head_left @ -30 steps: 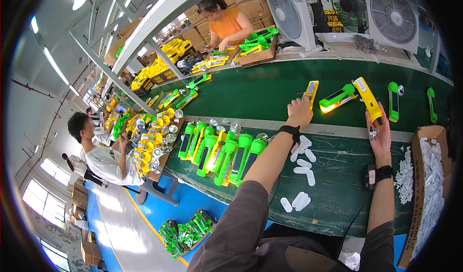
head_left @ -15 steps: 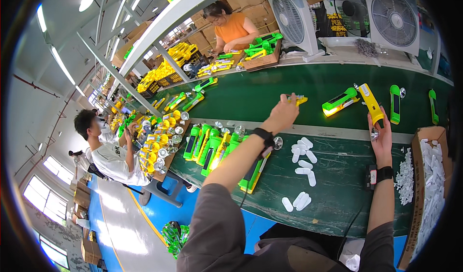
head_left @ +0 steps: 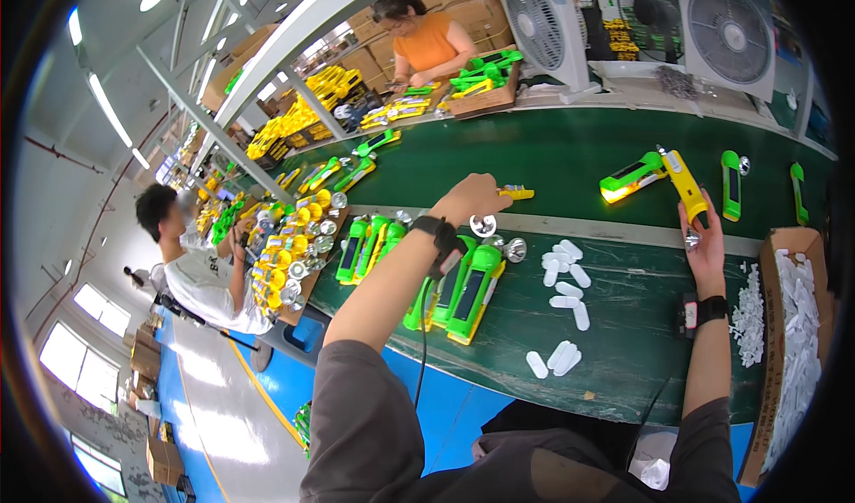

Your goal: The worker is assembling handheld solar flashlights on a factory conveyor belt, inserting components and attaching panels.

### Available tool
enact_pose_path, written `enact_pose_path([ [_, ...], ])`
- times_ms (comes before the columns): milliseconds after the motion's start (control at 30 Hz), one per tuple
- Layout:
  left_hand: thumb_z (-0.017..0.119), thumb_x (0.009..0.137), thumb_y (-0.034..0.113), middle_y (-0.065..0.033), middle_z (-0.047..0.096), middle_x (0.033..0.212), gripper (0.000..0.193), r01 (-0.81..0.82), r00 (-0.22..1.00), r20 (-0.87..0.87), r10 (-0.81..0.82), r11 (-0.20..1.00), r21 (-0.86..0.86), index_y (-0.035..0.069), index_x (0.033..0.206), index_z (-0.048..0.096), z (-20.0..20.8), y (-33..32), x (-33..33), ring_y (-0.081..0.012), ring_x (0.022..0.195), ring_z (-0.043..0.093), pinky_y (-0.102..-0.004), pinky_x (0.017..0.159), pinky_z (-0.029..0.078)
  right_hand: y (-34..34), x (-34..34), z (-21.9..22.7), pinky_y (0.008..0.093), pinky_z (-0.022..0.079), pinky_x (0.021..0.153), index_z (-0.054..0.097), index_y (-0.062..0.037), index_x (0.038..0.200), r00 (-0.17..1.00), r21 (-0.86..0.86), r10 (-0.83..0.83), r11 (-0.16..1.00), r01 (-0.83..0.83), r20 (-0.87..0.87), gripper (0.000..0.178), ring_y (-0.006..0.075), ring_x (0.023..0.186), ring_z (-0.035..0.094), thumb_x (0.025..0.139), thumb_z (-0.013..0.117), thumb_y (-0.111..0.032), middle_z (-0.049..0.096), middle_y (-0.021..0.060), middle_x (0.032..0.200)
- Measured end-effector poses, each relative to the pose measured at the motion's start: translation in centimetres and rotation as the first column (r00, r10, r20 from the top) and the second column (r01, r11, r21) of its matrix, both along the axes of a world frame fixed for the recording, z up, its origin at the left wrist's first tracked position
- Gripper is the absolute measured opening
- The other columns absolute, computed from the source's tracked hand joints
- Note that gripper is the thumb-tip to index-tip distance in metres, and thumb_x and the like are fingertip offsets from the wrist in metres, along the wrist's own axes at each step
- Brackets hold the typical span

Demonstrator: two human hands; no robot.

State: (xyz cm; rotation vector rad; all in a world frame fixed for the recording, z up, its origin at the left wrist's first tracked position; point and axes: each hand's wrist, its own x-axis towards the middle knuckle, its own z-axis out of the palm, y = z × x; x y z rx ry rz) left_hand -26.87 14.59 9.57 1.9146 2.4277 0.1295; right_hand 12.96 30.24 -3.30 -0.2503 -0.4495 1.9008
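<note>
My left hand [head_left: 472,200] reaches over the near edge of the dark green belt, its fingers closed on a small yellow piece [head_left: 517,194] whose kind I cannot make out. Below that wrist stand green-and-yellow flashlights [head_left: 475,289] with dark panels, several side by side, some hidden by my forearm. At the right, my right hand [head_left: 708,246] is wrapped round the lower end of a yellow flashlight body [head_left: 684,187], tilted over the belt. A shiny reflector [head_left: 692,239] shows at that palm. Touching or close to the body's upper end lies a lit green-and-yellow flashlight [head_left: 634,179].
White oblong plates [head_left: 565,302] lie on the green worktable. A cardboard box [head_left: 802,325] of white parts stands right, beside small white pieces [head_left: 747,325]. More flashlights [head_left: 731,187] rest on the belt. Two co-workers [head_left: 435,44] sit across and at left, near yellow parts with reflectors [head_left: 289,258].
My left hand has moved left and slightly nearer along the belt with the yellow piece. My right hand still holds the yellow flashlight body, almost unmoved.
</note>
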Motion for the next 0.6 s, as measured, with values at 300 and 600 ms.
enact_pose_path([
  [300, 0.074, 0.052, 0.027, -0.0187, 0.066, 0.073, 0.044, -0.282, 0.958, -0.021, 0.285, 0.929, -0.241, -0.006, 0.079, 0.067, 4.4, -6.0, -4.3, -0.0281, 0.064, 0.066, -0.0364, 0.06, 0.053, 0.7, 0.3, -0.8, 0.0289, 0.042, 0.101, 0.044, -0.0123, 0.135, 0.996, 0.041, 0.012, 0.999, -0.016, 0.087, 0.038, 0.0272, 0.12, 0.047, 0.098, 0.044, -0.019, 0.037, 0.0184, 0.136],
  [600, 0.078, 0.05, 0.037, -0.0204, 0.067, 0.078, 0.053, -0.675, 0.698, 0.014, 0.716, 0.652, 0.345, -0.007, 0.076, 0.065, 8.6, -16.7, -20.4, -0.0314, 0.074, 0.067, -0.0379, 0.067, 0.054, 0.2, 0.7, -0.8, 0.0288, 0.043, 0.101, 0.042, -0.0094, 0.136, 0.997, 0.038, 0.058, 0.997, -0.061, 0.057, 0.039, 0.027, 0.121, 0.047, 0.098, 0.044, -0.016, 0.038, 0.0185, 0.132],
])
